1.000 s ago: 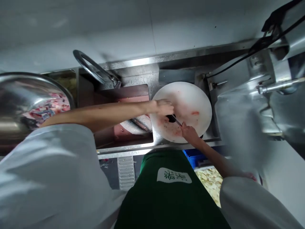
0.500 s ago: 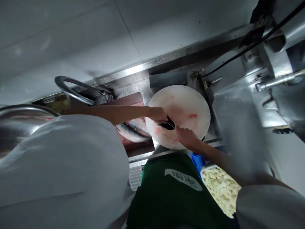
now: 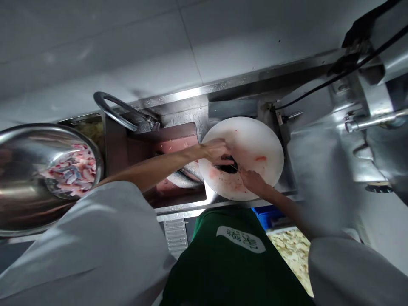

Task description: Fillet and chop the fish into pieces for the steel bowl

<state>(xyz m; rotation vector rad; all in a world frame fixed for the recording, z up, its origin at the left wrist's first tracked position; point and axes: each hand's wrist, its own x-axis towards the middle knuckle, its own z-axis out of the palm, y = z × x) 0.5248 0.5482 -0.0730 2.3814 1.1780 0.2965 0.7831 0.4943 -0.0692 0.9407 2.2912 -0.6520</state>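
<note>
My right hand (image 3: 254,182) is closed at the near edge of a round white cutting board (image 3: 270,146). Its fingers wrap round the handle end of what looks like a cleaver, whose dark, wide blade (image 3: 230,166) with a bright edge lies low over the board. Just to the left, my left hand (image 3: 218,151) hovers over the blade with fingers apart; contact with the blade cannot be made out. Reddish stains and small scraps mark the board. Whole silvery fish (image 3: 185,177) lie in the sink (image 3: 140,148) under my left forearm.
A large steel bowl (image 3: 19,170) at the left holds cut pink fish pieces (image 3: 75,172). A curved faucet (image 3: 114,106) arches over the sink. Below right stands a container of pale sliced food (image 3: 291,250). Steel equipment with a black cable (image 3: 334,74) fills the right side.
My left hand has opened its fingers and lifted slightly off the blade. My right hand keeps its grip. The view has shifted, bringing the bowl's fish pieces into sight.
</note>
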